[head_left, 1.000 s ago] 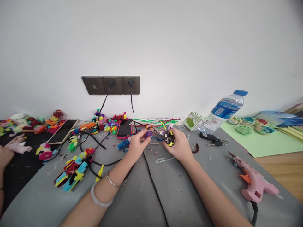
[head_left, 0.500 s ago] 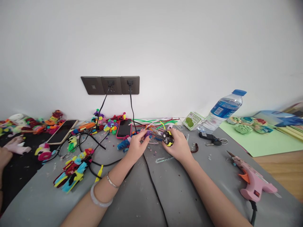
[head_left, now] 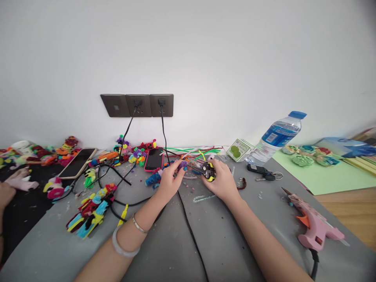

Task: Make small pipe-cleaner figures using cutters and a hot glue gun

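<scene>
Far left: another person's hand (head_left: 6, 194) at the frame edge, on a pink tool (head_left: 23, 183) over a black surface (head_left: 20, 219).
Back left: fuzzy craft heap (head_left: 41, 156) along the wall (head_left: 205, 70); pale-edged phone (head_left: 78, 164) just to its right.
Front left: red, yellow and blue fuzzy figure (head_left: 89, 213) lying on the grey tabletop (head_left: 214, 243); pink-and-white piece (head_left: 55, 189) behind it.
Cables: black loops (head_left: 125, 204) from figure to left forearm; above, wall sockets (head_left: 136, 105), two with plugs in. One black cord (head_left: 190, 231) passes behind the left hand, then forward between the forearms, close to the work.
Mid-left: pink-edged phone (head_left: 154, 159); blue fuzzy piece (head_left: 153, 179) just beside the left hand, crowding it.
Left hand (head_left: 169, 181): fingers pinched on a purple fuzzy piece (head_left: 182, 165), raised over the litter at centre.
Behind hands: coloured stems (head_left: 214, 150) lying along the wall.
Right hand (head_left: 221, 179): fingers wrapped round black-and-yellow pliers (head_left: 208, 171), nose toward the purple piece; contact too small to tell.
Near right hand: glittery stem (head_left: 202, 199) in front, flat.
Right: green-and-white box (head_left: 239, 150), water bottle (head_left: 276, 135), keys (head_left: 268, 175).
Far right: pink glue gun (head_left: 315, 229); green sheet (head_left: 317, 180) bearing paper rosettes (head_left: 304, 160).
</scene>
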`<state>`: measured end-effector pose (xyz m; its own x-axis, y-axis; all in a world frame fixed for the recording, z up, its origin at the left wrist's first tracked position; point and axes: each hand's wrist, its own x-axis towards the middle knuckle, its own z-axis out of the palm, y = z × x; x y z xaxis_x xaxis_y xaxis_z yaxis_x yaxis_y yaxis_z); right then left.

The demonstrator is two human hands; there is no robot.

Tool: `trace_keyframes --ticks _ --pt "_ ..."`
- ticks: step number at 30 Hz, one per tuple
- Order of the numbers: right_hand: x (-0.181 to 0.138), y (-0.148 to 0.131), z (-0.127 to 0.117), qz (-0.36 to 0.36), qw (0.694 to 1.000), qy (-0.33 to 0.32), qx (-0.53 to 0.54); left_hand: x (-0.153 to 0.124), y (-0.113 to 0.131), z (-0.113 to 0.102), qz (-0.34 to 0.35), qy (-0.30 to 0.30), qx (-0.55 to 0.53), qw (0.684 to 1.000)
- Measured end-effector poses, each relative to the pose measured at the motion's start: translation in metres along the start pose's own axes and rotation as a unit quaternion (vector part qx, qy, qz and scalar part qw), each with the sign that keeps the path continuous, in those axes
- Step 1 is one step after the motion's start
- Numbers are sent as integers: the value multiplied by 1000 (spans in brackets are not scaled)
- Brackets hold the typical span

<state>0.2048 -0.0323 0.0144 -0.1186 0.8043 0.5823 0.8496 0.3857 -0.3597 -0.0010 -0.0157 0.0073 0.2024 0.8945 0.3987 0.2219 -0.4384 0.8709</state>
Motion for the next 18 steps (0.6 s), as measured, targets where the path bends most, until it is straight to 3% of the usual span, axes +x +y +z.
trace_keyframes --ticks 11,18 --pt "0 3 0 63 998 22 -11 0 8 -3 27 11 4 1000" --pt "-1 1 3 -7 1000 -15 -12 1 8 -4 26 21 55 998"
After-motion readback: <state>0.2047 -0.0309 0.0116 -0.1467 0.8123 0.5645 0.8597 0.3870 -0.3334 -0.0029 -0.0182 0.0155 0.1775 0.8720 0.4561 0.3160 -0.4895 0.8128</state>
